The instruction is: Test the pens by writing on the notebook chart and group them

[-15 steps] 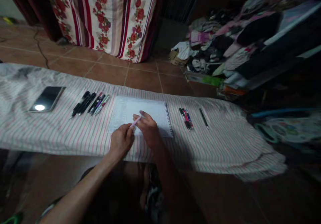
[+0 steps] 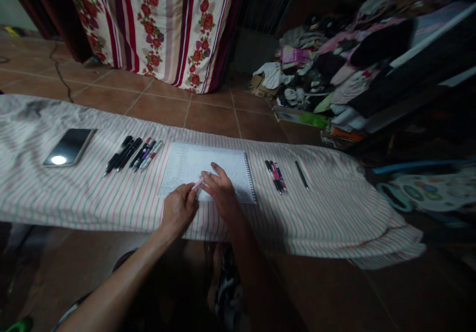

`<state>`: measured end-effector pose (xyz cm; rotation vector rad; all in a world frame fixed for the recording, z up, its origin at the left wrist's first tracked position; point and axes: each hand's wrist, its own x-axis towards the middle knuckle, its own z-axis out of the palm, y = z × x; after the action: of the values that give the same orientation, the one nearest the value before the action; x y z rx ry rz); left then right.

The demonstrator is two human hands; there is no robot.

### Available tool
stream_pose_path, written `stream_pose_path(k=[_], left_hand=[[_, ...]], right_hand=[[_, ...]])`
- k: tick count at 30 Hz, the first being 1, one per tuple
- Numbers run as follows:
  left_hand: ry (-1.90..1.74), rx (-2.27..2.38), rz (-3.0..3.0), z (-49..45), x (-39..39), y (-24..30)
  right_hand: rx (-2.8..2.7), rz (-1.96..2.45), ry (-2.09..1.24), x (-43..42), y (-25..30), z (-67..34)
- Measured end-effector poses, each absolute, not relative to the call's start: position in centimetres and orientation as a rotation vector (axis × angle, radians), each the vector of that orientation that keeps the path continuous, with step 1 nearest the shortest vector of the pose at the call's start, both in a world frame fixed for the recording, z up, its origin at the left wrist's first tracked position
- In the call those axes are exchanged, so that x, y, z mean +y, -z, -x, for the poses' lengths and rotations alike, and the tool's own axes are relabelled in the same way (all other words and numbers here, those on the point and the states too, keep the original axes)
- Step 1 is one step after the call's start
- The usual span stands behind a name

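A slim pink pen (image 2: 198, 183) is held over the spiral notebook (image 2: 230, 166), slanting up to the right. My left hand (image 2: 179, 205) is closed around its lower end. At the upper end, my right hand (image 2: 222, 191) has its thumb and fingertips closed on the pen, with one finger lifted away. The fingers partly cover that end, so its tip is hidden. Under my hands the notebook lies open at a page with faint writing or print, its wire binding on the right.
Left of the notebook lie several pens (image 2: 134, 153) and a phone (image 2: 70, 146) with a bright reflection. To its right are a few pens (image 2: 275, 176) and a dark pencil (image 2: 302, 175). A striped cloth (image 2: 334, 213) covers the low table. Clothes (image 2: 334, 64) are piled behind.
My right fingers have come down and in along the pink pen toward my left hand, covering more of it. My left hand has hardly moved.
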<state>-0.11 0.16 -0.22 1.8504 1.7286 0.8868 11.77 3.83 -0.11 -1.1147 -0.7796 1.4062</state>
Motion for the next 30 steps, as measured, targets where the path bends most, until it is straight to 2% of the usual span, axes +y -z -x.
stream_pose_path(k=[5,10,15,21,30], left_hand=[[-0.887,1.692,-1.904,-0.11,0.14,0.36],[-0.858,1.735,-1.88,-0.11,0.21,0.35],[-0.85,1.726,-1.911,-0.14,0.13,0.47],[-0.859,1.746,-1.912,-0.18,0.15,0.62],[-0.869,1.736,-1.908,-0.33,0.14,0.61]], right_hand=[[-0.892,1.208,-1.264,3.98,0.35,-11.92],[-0.778,1.074,-1.379,3.91,0.1,-11.84],[-0.829,1.258,-1.26,3.97,0.24,-12.16],[-0.83,1.051,-1.302,4.26,0.25,-12.58],[-0.863,1.129,-1.27,4.44,0.34,-12.65]])
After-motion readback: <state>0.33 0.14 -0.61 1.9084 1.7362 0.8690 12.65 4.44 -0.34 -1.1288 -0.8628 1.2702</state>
